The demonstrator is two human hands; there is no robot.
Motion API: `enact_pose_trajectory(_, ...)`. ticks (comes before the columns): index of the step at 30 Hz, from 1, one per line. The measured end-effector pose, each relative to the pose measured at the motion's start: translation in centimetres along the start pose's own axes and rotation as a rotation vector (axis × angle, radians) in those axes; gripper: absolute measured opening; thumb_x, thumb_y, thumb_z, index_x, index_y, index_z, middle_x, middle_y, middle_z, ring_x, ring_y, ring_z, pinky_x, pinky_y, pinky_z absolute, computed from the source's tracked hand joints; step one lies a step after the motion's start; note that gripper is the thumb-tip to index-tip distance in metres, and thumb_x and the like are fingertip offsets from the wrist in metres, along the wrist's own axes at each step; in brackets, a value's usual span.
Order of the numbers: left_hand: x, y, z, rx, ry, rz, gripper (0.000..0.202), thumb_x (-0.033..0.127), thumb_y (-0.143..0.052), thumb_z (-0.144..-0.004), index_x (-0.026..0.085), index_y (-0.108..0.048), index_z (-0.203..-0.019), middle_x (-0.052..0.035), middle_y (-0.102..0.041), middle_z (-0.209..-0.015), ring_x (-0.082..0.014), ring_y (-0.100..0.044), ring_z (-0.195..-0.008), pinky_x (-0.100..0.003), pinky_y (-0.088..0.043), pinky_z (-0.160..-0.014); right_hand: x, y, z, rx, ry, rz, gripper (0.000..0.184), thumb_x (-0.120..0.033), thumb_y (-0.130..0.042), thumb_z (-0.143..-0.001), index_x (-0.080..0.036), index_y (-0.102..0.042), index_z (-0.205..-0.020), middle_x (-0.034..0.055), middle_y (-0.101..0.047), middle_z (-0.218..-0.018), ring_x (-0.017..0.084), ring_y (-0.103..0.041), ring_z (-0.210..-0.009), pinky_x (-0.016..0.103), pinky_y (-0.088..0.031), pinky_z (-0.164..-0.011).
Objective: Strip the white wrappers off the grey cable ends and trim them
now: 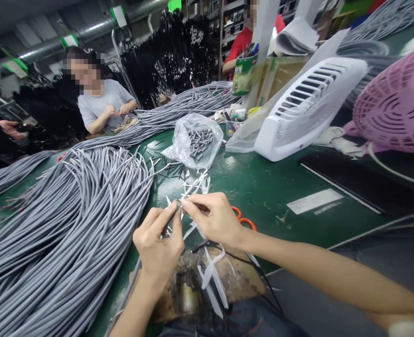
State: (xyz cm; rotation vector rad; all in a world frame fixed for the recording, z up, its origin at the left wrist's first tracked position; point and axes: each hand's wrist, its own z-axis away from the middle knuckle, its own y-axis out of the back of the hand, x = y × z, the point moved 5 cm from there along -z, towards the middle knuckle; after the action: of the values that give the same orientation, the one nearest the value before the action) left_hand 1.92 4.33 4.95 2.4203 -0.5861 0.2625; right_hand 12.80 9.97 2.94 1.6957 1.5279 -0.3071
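My left hand (159,241) is closed in a pinch, thumb against forefinger, on a grey cable. My right hand (216,217) pinches at the same spot, its fingertips almost touching the left ones. A pale grey cable end (195,183) sticks up and away beyond the fingers. The exact place where the fingers grip is small and partly hidden. White strips (205,185) lie scattered behind and below the hands. Orange-handled scissors (247,222) rest on the green table, partly behind my right wrist.
A large bundle of grey cables (73,224) covers the left side. A clear bag (196,140) holds short grey pieces. A white fan (308,107), a pink fan (396,98) and a dark flat slab (361,180) are to the right. A person in grey (105,100) sits across.
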Motion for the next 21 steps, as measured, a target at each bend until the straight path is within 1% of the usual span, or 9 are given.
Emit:
enact_pose_trajectory(1,-0.2,-0.1,0.0,-0.007,0.013,-0.018,0.015,0.014,-0.059,-0.075,0.017,-0.071,-0.084,0.0023,-0.056,-0.054,-0.0061,-0.045,-0.041,-0.019,-0.037,-0.043,-0.6,0.0,0.3,0.030,0.066,0.028,0.033,-0.019,-0.042,-0.087,-0.015,-0.053,-0.057,-0.0036,-0.044,-0.046,0.007,-0.039,-0.041,0.020,-0.030,-0.043)
enact_pose_trajectory(5,-2.0,-1.5,-0.1,-0.139,0.172,-0.057,0.013,0.018,-0.059,-0.074,0.014,-0.072,-0.071,0.0005,-0.058,-0.050,-0.0098,-0.051,-0.043,-0.021,-0.041,-0.044,-4.2,-0.3,2.3,0.109,0.577,0.072,0.033,-0.018,-0.035,-0.088,-0.017,-0.058,-0.064,-0.0019,-0.048,-0.046,0.009,-0.042,-0.042,0.024,-0.029,-0.043)
enact_pose_trajectory(6,-2.5,-1.8,-0.1,-0.167,0.227,-0.020,0.014,0.020,-0.060,-0.074,0.014,-0.072,-0.070,-0.0006,-0.061,-0.052,-0.0111,-0.054,-0.045,-0.022,-0.043,-0.046,-4.4,-0.4,2.5,0.100,0.615,0.065,0.032,-0.018,-0.035,-0.088,-0.017,-0.059,-0.065,-0.0015,-0.048,-0.047,0.010,-0.042,-0.043,0.025,-0.030,-0.044)
enact_pose_trajectory(7,-2.9,-2.0,-0.1,-0.172,0.282,0.038,0.015,0.021,-0.059,-0.074,0.014,-0.072,-0.071,-0.0021,-0.065,-0.056,-0.0125,-0.058,-0.048,-0.022,-0.046,-0.049,-4.2,-0.5,2.4,0.080,0.577,0.065,0.031,-0.017,-0.036,-0.087,-0.016,-0.059,-0.066,-0.0007,-0.050,-0.048,0.010,-0.043,-0.044,0.024,-0.031,-0.045)
enact_pose_trajectory(9,-3.4,-1.9,-0.1,-0.145,0.374,0.148,0.019,0.025,-0.058,-0.076,0.013,-0.072,-0.077,-0.0045,-0.070,-0.066,-0.0149,-0.064,-0.056,-0.023,-0.050,-0.053,-2.6,-0.4,1.4,0.049,0.348,0.069,0.028,-0.015,-0.040,-0.087,-0.015,-0.057,-0.064,0.0001,-0.052,-0.052,0.009,-0.044,-0.046,0.022,-0.032,-0.047)
enact_pose_trajectory(11,-3.4,-1.7,-0.2,-0.117,0.417,0.209,0.022,0.027,-0.057,-0.076,0.012,-0.072,-0.079,-0.0053,-0.072,-0.070,-0.0161,-0.066,-0.059,-0.023,-0.052,-0.055,-0.8,-0.2,0.5,0.024,0.147,0.057,0.028,-0.015,-0.043,-0.086,-0.015,-0.051,-0.059,-0.0020,-0.047,-0.050,0.007,-0.040,-0.044,0.021,-0.030,-0.046)
enact_pose_trajectory(12,-3.3,-1.6,-0.1,-0.119,0.425,0.223,0.022,0.027,-0.056,-0.076,0.011,-0.072,-0.079,-0.0052,-0.072,-0.070,-0.0162,-0.066,-0.059,-0.023,-0.052,-0.054,-0.1,-0.2,0.2,0.009,0.090,0.047,0.030,-0.016,-0.044,-0.086,-0.016,-0.048,-0.056,-0.0036,-0.043,-0.048,0.007,-0.036,-0.043,0.020,-0.028,-0.045)
enact_pose_trajectory(15,-3.1,-1.4,0.0,-0.135,0.429,0.246,0.023,0.028,-0.056,-0.076,0.010,-0.071,-0.078,-0.0048,-0.072,-0.069,-0.0160,-0.066,-0.058,-0.021,-0.052,-0.053,0.7,-0.2,-0.3,-0.029,0.025,0.020,0.032,-0.017,-0.044,-0.085,-0.017,-0.040,-0.053,-0.0058,-0.033,-0.046,0.006,-0.031,-0.042,0.019,-0.024,-0.045)
enact_pose_trajectory(21,-2.7,-1.6,0.3,-0.130,0.379,0.255,0.020,0.027,-0.060,-0.074,0.012,-0.071,-0.080,-0.0053,-0.073,-0.072,-0.0168,-0.068,-0.062,-0.022,-0.054,-0.058,0.6,-0.4,-0.5,-0.036,-0.007,-0.030,0.032,-0.017,-0.043,-0.084,-0.017,-0.039,-0.053,-0.0063,-0.032,-0.046,0.005,-0.029,-0.042,0.018,-0.023,-0.045)
